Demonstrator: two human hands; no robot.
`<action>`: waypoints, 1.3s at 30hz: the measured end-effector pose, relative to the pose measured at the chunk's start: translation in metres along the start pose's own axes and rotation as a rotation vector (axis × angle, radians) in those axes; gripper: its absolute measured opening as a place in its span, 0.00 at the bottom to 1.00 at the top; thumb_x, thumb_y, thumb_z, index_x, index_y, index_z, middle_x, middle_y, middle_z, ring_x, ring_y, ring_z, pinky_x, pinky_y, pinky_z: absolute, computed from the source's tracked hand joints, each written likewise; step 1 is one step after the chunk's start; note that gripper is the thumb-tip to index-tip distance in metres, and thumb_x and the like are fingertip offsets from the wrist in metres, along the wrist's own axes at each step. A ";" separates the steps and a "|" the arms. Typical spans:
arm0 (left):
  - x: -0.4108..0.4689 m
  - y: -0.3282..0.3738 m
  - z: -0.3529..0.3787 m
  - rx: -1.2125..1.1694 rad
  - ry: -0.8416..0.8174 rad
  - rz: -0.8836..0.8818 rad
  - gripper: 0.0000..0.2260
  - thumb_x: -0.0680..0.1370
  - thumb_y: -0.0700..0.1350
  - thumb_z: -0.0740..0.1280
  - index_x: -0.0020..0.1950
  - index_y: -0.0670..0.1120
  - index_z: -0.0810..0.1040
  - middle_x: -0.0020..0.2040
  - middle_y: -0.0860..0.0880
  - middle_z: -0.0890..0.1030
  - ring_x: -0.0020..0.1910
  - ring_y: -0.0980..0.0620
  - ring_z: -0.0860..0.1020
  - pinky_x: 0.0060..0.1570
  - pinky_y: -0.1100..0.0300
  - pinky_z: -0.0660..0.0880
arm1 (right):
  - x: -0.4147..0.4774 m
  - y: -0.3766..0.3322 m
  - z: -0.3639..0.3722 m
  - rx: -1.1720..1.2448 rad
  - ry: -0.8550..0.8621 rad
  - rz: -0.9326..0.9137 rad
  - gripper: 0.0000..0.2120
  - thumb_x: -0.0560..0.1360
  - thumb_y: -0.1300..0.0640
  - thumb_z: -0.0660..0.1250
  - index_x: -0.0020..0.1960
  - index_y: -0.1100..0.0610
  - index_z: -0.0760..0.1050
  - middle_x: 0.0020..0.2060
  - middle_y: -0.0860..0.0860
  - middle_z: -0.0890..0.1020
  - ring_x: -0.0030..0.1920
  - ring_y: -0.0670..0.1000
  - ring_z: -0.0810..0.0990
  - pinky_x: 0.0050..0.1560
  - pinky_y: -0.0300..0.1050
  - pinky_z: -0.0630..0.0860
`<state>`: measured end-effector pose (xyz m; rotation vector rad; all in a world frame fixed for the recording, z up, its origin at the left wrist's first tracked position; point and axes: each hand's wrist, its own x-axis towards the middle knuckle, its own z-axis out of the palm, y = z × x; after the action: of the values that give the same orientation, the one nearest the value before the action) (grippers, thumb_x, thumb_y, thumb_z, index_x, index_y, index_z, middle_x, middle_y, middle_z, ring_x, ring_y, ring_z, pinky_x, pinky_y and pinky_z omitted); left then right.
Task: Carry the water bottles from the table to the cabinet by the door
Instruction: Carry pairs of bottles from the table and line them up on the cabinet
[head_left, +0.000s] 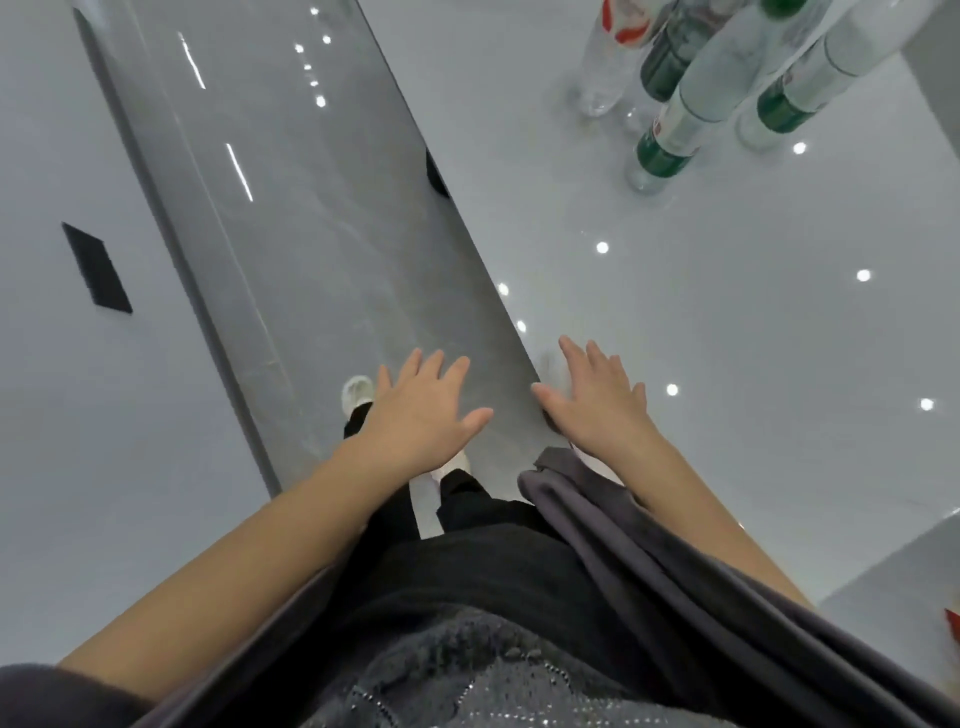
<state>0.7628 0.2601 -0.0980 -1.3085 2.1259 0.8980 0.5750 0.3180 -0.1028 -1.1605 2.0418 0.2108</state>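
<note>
Several clear plastic water bottles stand together at the top right on a glossy white surface (727, 338). One has a red label (605, 67); others carry green labels, such as the nearest bottle (667, 143) and one further right (789, 104). My left hand (421, 415) hovers over the grey floor strip, fingers spread, holding nothing. My right hand (597, 395) is over the near edge of the white surface, fingers apart and empty. Both hands are well short of the bottles.
A shiny grey floor strip (291, 208) runs between the white surface on the right and a white panel (78, 389) on the left, which bears a black rectangle (96, 267). My shoes and dark trousers show below my hands.
</note>
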 end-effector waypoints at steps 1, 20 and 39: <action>0.012 -0.005 -0.012 0.023 -0.003 0.032 0.32 0.81 0.63 0.53 0.80 0.50 0.50 0.81 0.46 0.52 0.80 0.44 0.47 0.76 0.40 0.46 | 0.008 -0.006 -0.006 0.031 0.014 0.033 0.33 0.80 0.39 0.56 0.80 0.46 0.47 0.80 0.52 0.49 0.79 0.59 0.46 0.75 0.66 0.47; 0.234 0.008 -0.219 0.257 -0.092 0.438 0.34 0.80 0.61 0.59 0.80 0.48 0.52 0.80 0.46 0.54 0.79 0.44 0.50 0.76 0.45 0.49 | 0.159 -0.057 -0.102 0.990 0.550 0.453 0.46 0.74 0.47 0.71 0.81 0.52 0.46 0.79 0.49 0.54 0.78 0.50 0.55 0.76 0.51 0.58; 0.359 0.062 -0.285 -0.038 -0.123 0.705 0.39 0.72 0.50 0.74 0.78 0.48 0.57 0.74 0.49 0.65 0.73 0.49 0.64 0.65 0.55 0.66 | 0.229 -0.046 -0.119 1.345 1.000 0.725 0.32 0.61 0.44 0.79 0.60 0.56 0.75 0.52 0.49 0.83 0.52 0.48 0.82 0.54 0.51 0.81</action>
<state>0.5366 -0.1416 -0.1385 -0.4728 2.5047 1.2471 0.4804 0.0821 -0.1670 0.4656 2.4638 -1.4362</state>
